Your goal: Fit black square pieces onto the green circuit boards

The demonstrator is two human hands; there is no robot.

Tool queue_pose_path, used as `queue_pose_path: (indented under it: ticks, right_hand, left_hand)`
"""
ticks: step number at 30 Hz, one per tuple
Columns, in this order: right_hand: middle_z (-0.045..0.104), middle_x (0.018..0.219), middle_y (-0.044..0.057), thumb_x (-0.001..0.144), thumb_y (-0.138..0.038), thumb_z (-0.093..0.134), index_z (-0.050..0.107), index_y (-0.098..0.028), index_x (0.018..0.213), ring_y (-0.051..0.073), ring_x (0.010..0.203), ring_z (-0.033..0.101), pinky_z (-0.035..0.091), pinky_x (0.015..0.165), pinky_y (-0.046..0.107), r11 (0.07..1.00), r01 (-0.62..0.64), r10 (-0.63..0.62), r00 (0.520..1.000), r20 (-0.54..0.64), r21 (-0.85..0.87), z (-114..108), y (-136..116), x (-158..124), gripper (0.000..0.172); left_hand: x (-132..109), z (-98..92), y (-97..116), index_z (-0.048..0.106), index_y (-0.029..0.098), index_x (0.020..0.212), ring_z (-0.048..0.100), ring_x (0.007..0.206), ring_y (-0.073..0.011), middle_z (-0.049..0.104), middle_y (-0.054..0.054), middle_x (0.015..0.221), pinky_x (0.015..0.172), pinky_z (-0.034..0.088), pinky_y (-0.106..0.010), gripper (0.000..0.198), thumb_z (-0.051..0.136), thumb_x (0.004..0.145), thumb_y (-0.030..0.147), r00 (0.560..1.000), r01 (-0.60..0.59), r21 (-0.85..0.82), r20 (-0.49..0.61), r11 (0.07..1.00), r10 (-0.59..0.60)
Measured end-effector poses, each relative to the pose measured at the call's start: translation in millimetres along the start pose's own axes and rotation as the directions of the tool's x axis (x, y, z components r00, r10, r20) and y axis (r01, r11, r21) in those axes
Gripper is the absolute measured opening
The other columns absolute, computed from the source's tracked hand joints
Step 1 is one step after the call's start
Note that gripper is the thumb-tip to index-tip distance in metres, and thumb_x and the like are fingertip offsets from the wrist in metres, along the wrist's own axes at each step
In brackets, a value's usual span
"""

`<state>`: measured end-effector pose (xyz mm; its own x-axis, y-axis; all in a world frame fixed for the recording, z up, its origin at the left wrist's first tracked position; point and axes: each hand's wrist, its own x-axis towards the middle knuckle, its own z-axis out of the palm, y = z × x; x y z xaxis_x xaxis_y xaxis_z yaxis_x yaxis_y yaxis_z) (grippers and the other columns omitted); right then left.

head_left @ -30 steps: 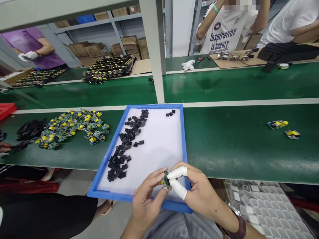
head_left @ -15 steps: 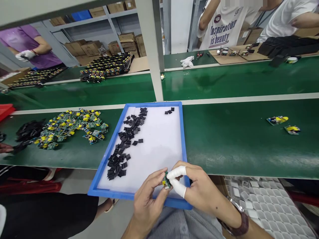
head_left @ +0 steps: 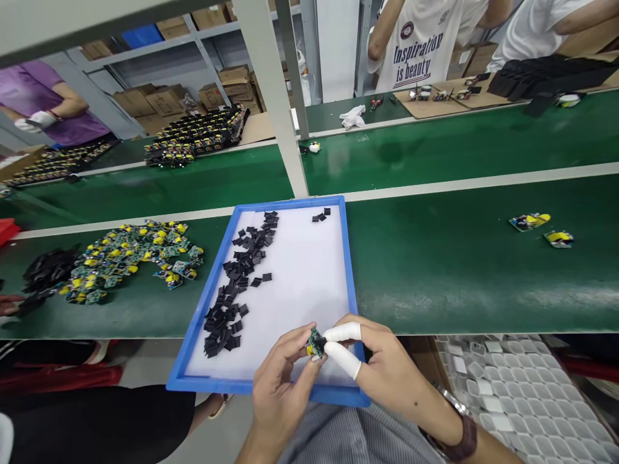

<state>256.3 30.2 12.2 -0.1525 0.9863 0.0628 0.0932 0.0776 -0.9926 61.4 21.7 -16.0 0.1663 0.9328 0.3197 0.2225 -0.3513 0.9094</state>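
Observation:
My left hand (head_left: 285, 377) pinches a small green circuit board (head_left: 314, 340) with a yellow component, held over the front edge of the blue-rimmed tray (head_left: 352, 277). White finger cots cover the thumb and forefinger of my right hand (head_left: 380, 357). Those two fingers are closed on a small black piece (head_left: 323, 346) at the board's right side; whether it is fixed to the board I cannot tell. Many similar black pieces (head_left: 225, 316) lie scattered down the tray's left side, and a few more (head_left: 320, 216) sit near its far right corner.
Left of the tray is a heap of circuit boards (head_left: 120, 258), beside dark pieces (head_left: 48, 269) and another person's hand (head_left: 9, 304). Two boards (head_left: 529, 222) lie on the green belt to the right. A post (head_left: 275, 96) rises behind the tray. Clear plastic trays (head_left: 522, 386) are stacked at lower right.
The board has turned in my left hand and shows more of its green face. My right fingertips have drawn slightly apart, and a black piece now shows between them. The view has shifted slightly.

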Motion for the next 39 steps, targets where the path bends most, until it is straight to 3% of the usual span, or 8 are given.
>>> queue_pose_path:
  ticks: [6, 14, 18, 23, 28, 32, 36, 39]
  right_hand:
    - [0.07, 0.081, 0.001, 0.091, -0.011, 0.061, 0.078, -0.019, 0.095, 0.015, 0.071, 0.063, 0.05, 0.066, 0.026, 0.995, -0.053, 0.048, 0.997, 0.063, 0.081, 2, -2, 5, 0.019]
    - [0.07, 0.095, 0.005, 0.1, -0.021, 0.058, 0.075, -0.022, 0.11, 0.019, 0.085, 0.066, 0.053, 0.078, 0.031, 0.999, 0.018, -0.02, 0.998, 0.056, 0.031, 6, 7, -1, 0.02]
    - [0.067, 0.106, 0.004, 0.095, -0.019, 0.065, 0.068, -0.026, 0.123, 0.019, 0.093, 0.065, 0.052, 0.086, 0.032, 0.998, 0.06, -0.059, 0.997, 0.058, -0.022, 8, 7, -7, 0.029]
    - [0.067, 0.106, 0.004, 0.094, -0.014, 0.066, 0.069, -0.027, 0.118, 0.021, 0.095, 0.065, 0.052, 0.085, 0.033, 0.983, 0.14, -0.138, 0.99, 0.023, -0.116, 19, 8, -12, 0.027]
    - [0.067, 0.108, 0.008, 0.097, -0.017, 0.061, 0.07, -0.024, 0.118, 0.022, 0.093, 0.066, 0.055, 0.083, 0.034, 0.974, 0.202, -0.197, 0.979, 0.055, -0.105, 25, 12, -10, 0.024]
    - [0.07, 0.098, 0.004, 0.089, -0.016, 0.07, 0.07, -0.025, 0.115, 0.021, 0.088, 0.067, 0.056, 0.081, 0.032, 0.976, 0.19, -0.196, 0.979, -0.048, -0.104, 27, 12, -5, 0.027]
    - [0.07, 0.094, 0.003, 0.081, -0.012, 0.071, 0.071, -0.022, 0.104, 0.018, 0.083, 0.069, 0.056, 0.078, 0.028, 0.959, 0.271, -0.277, 0.957, -0.08, -0.08, 33, 2, 1, 0.026]
    - [0.074, 0.092, 0.002, 0.079, -0.016, 0.072, 0.071, -0.021, 0.102, 0.016, 0.08, 0.071, 0.058, 0.075, 0.026, 0.94, 0.26, -0.292, 0.948, -0.124, -0.219, 16, 8, 20, 0.024]
  left_hand:
    - [-1, -2.2, 2, 0.064, 0.022, 0.133, 0.069, 0.118, -0.0284, 0.071, -0.014, 0.127, 0.093, 0.065, -0.043, 0.054, 0.067, 0.086, -0.003, 0.988, -0.133, 0.097, 0.086, 0.986, 0.125]
    - [2, 6.2, 10, 0.061, 0.025, 0.138, 0.065, 0.122, -0.028, 0.065, -0.013, 0.134, 0.098, 0.062, -0.043, 0.058, 0.066, 0.087, -0.001, 0.989, -0.139, 0.288, -0.016, 0.947, 0.15]
    - [4, 6.0, 13, 0.055, 0.026, 0.146, 0.067, 0.117, -0.0254, 0.065, -0.011, 0.128, 0.097, 0.062, -0.039, 0.066, 0.064, 0.088, -0.003, 0.974, -0.206, 0.399, -0.008, 0.894, 0.228]
    - [1, 5.8, 9, 0.049, 0.025, 0.151, 0.069, 0.105, -0.0218, 0.065, -0.011, 0.116, 0.087, 0.063, -0.032, 0.072, 0.061, 0.088, -0.006, 0.959, -0.261, 0.41, 0.008, 0.874, 0.283]
    - [0, 4.9, 7, 0.052, 0.027, 0.148, 0.069, 0.094, -0.0197, 0.064, -0.007, 0.105, 0.081, 0.063, -0.03, 0.07, 0.065, 0.086, -0.004, 0.954, -0.242, 0.423, -0.061, 0.873, 0.294]
    - [1, 2.6, 7, 0.057, 0.027, 0.143, 0.072, 0.092, -0.02, 0.067, -0.006, 0.103, 0.081, 0.063, -0.03, 0.061, 0.063, 0.089, 0.001, 0.957, -0.225, 0.417, -0.073, 0.881, 0.279]
    - [9, -2.4, 6, 0.063, 0.028, 0.137, 0.074, 0.092, -0.0208, 0.072, -0.006, 0.106, 0.085, 0.063, -0.029, 0.053, 0.065, 0.089, 0.006, 0.94, -0.273, 0.44, -0.065, 0.855, 0.334]
    - [24, -11.7, -7, 0.075, 0.029, 0.122, 0.076, 0.094, -0.0265, 0.078, -0.005, 0.111, 0.089, 0.064, -0.035, 0.043, 0.078, 0.081, 0.015, 0.914, -0.346, 0.39, -0.063, 0.853, 0.4]
